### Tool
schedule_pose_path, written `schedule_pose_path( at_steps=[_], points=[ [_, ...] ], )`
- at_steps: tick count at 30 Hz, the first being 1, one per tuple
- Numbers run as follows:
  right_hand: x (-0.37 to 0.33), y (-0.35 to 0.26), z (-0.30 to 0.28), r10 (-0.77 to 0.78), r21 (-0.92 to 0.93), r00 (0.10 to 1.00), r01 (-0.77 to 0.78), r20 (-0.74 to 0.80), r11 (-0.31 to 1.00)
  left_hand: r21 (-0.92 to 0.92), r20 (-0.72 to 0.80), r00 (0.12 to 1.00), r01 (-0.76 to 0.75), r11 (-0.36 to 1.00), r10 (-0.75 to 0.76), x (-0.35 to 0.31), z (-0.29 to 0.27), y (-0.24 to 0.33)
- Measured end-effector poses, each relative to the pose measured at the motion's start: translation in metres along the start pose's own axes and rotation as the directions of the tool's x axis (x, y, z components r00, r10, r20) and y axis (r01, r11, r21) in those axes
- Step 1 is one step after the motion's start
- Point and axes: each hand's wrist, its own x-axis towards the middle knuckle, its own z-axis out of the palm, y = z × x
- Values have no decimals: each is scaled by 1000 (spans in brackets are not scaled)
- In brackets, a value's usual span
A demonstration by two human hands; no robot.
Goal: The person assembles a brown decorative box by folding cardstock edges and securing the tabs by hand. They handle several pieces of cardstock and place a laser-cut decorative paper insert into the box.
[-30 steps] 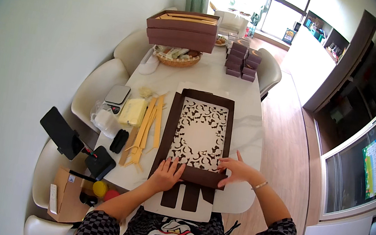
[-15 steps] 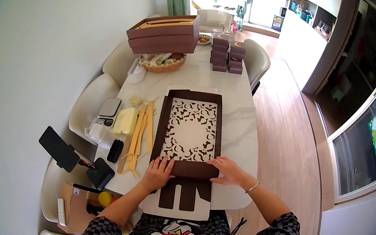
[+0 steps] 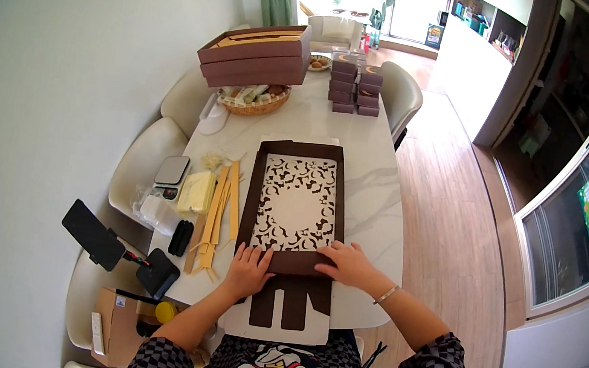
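Observation:
A dark brown cardboard box (image 3: 292, 263) lies on the table, its side walls standing up around a base with a cut-out scroll pattern in white and brown. My left hand (image 3: 249, 271) grips the left end of its near wall, fingers bent over the top edge. On the same wall, farther right, my right hand (image 3: 349, 265) holds on with its fingertips over the edge and the thumb outside. A slotted brown-and-white flap (image 3: 287, 334) extends from the near wall toward my body, beyond the table edge.
Yellow flat ribbons (image 3: 214, 225), a pale yellow pack (image 3: 197, 191) and a phone on a stand (image 3: 93, 234) are left of the box. Farther back, large brown boxes (image 3: 255, 64) rest over a wicker basket (image 3: 254, 107); small purple-brown boxes (image 3: 342, 87) stand stacked to their right.
My right hand has slid left along the near wall, away from its right corner. My left hand stays in about the same place.

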Motion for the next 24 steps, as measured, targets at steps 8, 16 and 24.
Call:
schedule_pose_path(
  at_steps=[8,16,24],
  points=[
    [30,9,-4,174,53,983,-177,56,983,-32,-6,1000,9,999,-10,-1,4,0],
    [50,50,38,97,125,978,-122,185,985,5,4,1000,20,1000,-20,2,6,2],
    [41,17,33,146,-57,976,-138,160,989,97,-53,995,-77,992,83,41,24,48]
  ],
)
